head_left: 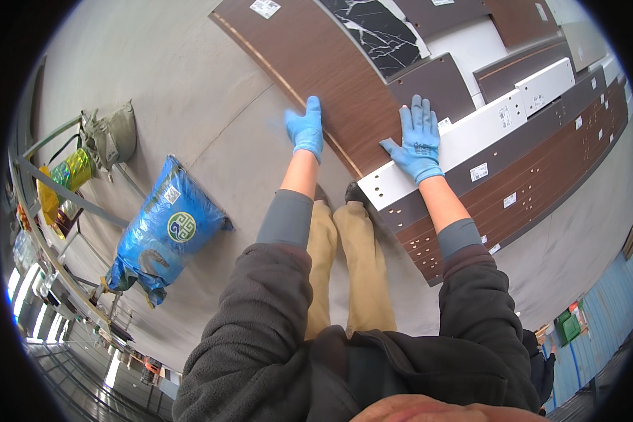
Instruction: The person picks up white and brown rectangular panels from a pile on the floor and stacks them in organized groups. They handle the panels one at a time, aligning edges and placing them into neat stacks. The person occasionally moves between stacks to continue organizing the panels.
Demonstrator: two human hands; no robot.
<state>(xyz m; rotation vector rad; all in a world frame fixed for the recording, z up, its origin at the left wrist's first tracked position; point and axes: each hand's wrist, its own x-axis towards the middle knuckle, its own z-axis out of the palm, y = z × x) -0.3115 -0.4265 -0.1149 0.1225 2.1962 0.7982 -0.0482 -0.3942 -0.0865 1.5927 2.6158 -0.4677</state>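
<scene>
Shows long brown board (330, 84), top ctr., pointing upper L to lower R along long axis; wood-grained, w/ pale L edge and white label (265, 8). At L edge, L hand (304, 130), partly blurred; unable to tell if grasping. On white board (471, 137) across near end, R hand (418, 144), fingers extended, gripping nothing. Beyond, to R: blk. marbled panel (376, 32); on floor (190, 126), well L: blue sack (172, 225).
</scene>
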